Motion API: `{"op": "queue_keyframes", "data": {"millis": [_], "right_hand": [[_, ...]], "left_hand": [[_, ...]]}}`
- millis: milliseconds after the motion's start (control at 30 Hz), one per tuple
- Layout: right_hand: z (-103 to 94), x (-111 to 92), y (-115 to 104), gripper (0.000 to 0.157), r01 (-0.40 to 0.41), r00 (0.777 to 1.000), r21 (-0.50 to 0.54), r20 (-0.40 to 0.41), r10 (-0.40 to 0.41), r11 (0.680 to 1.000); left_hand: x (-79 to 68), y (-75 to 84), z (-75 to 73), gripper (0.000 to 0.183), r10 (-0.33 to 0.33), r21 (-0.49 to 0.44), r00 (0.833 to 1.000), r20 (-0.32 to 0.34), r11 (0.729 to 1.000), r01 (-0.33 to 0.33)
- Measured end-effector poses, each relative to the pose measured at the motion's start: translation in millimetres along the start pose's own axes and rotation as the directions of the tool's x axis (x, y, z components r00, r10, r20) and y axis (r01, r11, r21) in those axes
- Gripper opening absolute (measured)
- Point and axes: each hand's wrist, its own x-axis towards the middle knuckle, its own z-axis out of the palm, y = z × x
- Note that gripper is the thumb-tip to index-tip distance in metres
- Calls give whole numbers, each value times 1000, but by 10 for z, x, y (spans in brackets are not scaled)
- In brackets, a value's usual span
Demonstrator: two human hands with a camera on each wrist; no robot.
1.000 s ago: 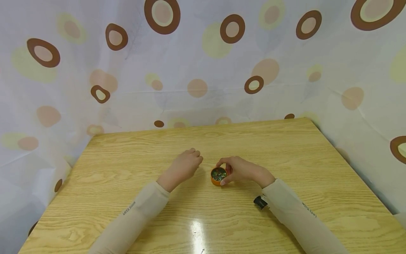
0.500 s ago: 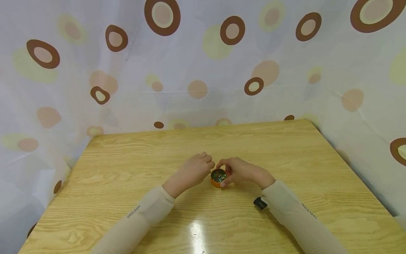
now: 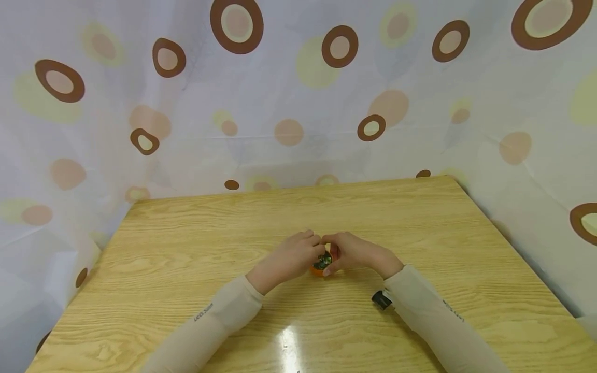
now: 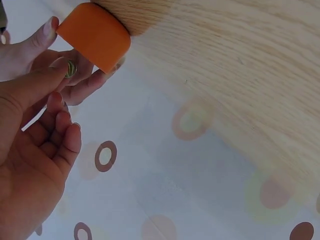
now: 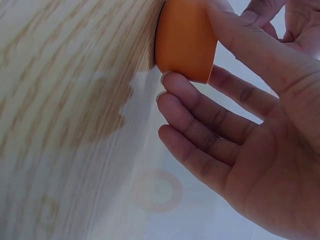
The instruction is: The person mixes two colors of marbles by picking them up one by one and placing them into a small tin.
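Observation:
A small round orange bowl (image 3: 319, 273) stands on the wooden table, with shiny dark-green glass marbles (image 3: 323, 262) inside. My right hand (image 3: 356, 254) holds it by the sides, thumb and fingers on opposite parts of its wall. Over the bowl's left rim is my left hand (image 3: 294, 258). In the left wrist view, a green-striped marble (image 4: 71, 69) sits pinched at its thumb tip, and the other fingers curl toward the palm. The right wrist view shows the bowl's plain orange wall (image 5: 185, 42) between the right thumb and fingers; its contents are hidden there.
The wood-grain table (image 3: 196, 228) reaches back to a pale curtain (image 3: 261, 155) with brown and yellow circles. A small black object (image 3: 381, 299) shows beside the right cuff. Light glares off the table (image 3: 290, 344) near the front.
My left hand has moved right and slightly toward the body, from beside the bowl to over its rim, now covering part of it. The right hand and bowl have stayed nearly still.

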Motion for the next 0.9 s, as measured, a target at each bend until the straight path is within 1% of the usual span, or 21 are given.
{"op": "queue_keyframes", "data": {"millis": [100, 200, 433, 600, 733, 833, 900], "right_hand": [[-1, -7, -5, 48, -1, 1000, -1, -3, 1, 1000], [-7, -10, -9, 47, -6, 1000, -8, -4, 6, 1000], [-13, -25, -5, 54, -16, 1000, -7, -5, 15, 1000], [-5, -40, -12, 54, -22, 1000, 1, 1, 22, 1000], [3, -35, -9, 53, -27, 1000, -12, 14, 27, 1000], [8, -38, 0, 53, -17, 1000, -25, 20, 17, 1000], [12, -41, 4, 55, -18, 1000, -30, 22, 19, 999]], "left_hand": [[-1, 4, 23, 9, -5, -24, 1000, 8, 1000, 5], [2, -2, 22, 7, -12, -57, 1000, -3, 998, 12], [-14, -64, -17, 18, -42, -20, 999, -13, 999, 41], [-67, -120, -32, 17, -82, -79, 997, -8, 994, 81], [-122, -164, -18, 16, -114, -129, 993, -10, 985, 111], [-150, -189, -5, 16, -125, -151, 992, -18, 981, 121], [-170, -201, -5, 16, -132, -151, 991, -29, 981, 126]]}}
